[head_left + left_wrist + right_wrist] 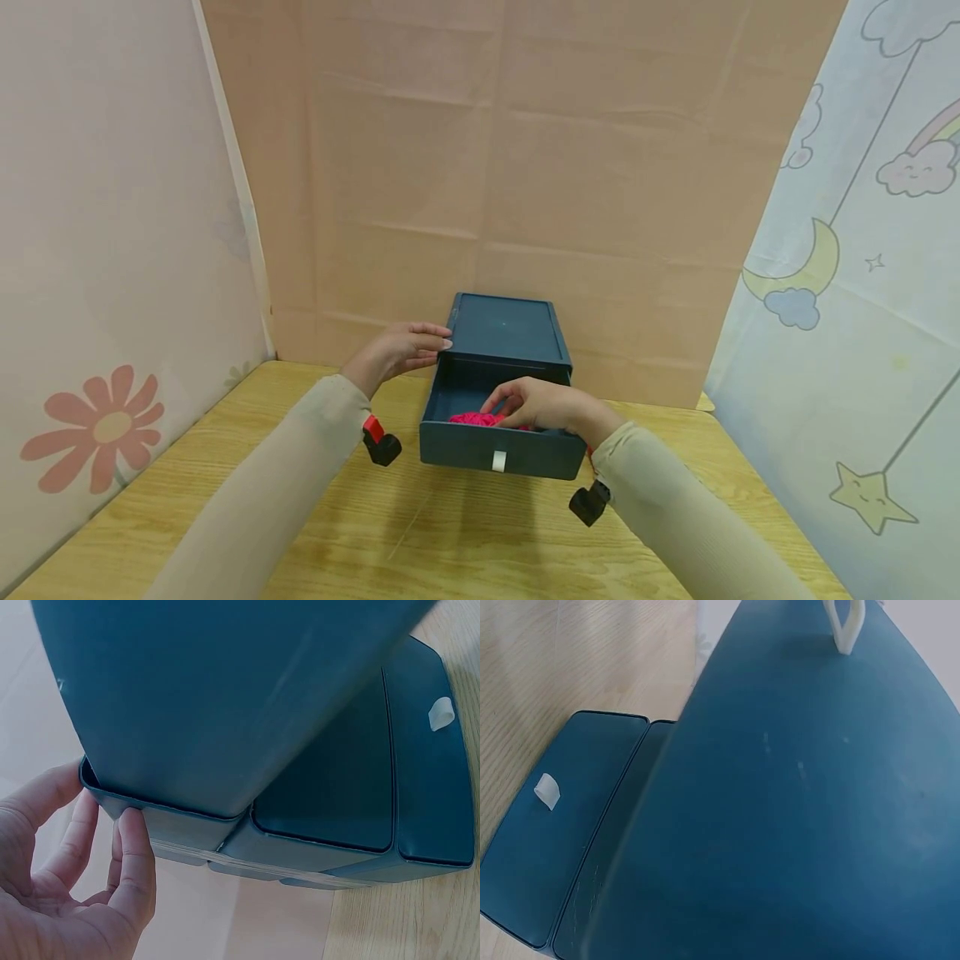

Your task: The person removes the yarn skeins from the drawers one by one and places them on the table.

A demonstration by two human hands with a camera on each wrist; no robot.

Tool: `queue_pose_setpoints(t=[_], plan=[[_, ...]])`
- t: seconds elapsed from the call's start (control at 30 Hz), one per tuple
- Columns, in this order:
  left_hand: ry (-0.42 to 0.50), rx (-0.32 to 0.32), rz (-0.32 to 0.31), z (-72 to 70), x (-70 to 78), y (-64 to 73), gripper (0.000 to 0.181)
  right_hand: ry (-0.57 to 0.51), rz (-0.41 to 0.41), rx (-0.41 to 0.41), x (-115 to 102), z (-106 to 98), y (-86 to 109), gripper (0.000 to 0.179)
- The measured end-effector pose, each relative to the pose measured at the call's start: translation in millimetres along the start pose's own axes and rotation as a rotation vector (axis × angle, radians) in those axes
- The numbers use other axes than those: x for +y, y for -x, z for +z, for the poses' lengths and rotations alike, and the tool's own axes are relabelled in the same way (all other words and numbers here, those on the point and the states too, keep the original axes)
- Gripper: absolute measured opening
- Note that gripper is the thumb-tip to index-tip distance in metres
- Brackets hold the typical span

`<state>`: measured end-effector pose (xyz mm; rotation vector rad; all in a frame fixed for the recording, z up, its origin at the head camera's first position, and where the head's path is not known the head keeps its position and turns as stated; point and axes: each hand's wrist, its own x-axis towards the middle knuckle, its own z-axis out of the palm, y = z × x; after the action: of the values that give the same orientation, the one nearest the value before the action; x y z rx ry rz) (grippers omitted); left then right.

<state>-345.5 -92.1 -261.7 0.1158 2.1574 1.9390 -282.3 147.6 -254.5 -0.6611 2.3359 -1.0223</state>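
Note:
A dark blue drawer cabinet point(504, 327) stands near the back of the table, its top drawer point(457, 446) pulled out toward me. Inside that drawer lies a bright pink, crinkled bundle point(472, 418), partly hidden by the drawer front and my hand. My right hand point(543, 404) reaches over the front wall from the right, thumb and fingers bent around the bundle. At the cabinet's upper left edge, my left hand point(401, 348) touches the frame with fairly straight fingers point(135, 851). The right wrist view shows the drawer's outside point(780, 795) but not the right hand.
Lower drawers point(431, 772) with white pull tabs point(547, 791) sit closed beneath the pulled-out one. The wooden table point(360, 533) extends toward me. A tan backdrop point(480, 167) rises behind the cabinet, with patterned sheets on both sides.

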Motion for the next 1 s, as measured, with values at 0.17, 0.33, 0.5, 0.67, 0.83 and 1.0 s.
queue_pose_setpoints(t=[0.17, 0.33, 0.5, 0.67, 0.83, 1.0], plan=[[-0.013, 0.001, 0.002, -0.4, 0.1, 0.5, 0.038, 0.001, 0.0, 0.004, 0, 1, 0.0, 0.02], [-0.016, -0.008, -0.001, -0.6, 0.1, 0.0, 0.038, 0.011, -0.007, 0.04, -1, -2, 2.0, 0.022], [-0.022, -0.017, 0.004, -1.2, -0.5, -0.7, 0.039, -0.019, -0.031, 0.082, -4, -9, 6.6, 0.029], [-0.019, -0.004, -0.003, -1.2, -0.5, -1.1, 0.038, -0.115, -0.086, 0.118, -10, -20, 13.3, 0.033], [0.002, 0.011, -0.013, -0.5, 0.3, -1.2, 0.036, -0.206, -0.118, 0.194, -15, -35, 22.4, 0.038], [0.013, 0.011, -0.01, -0.1, 0.6, -1.3, 0.036, -0.273, -0.171, 0.309, -17, -53, 35.4, 0.043]])
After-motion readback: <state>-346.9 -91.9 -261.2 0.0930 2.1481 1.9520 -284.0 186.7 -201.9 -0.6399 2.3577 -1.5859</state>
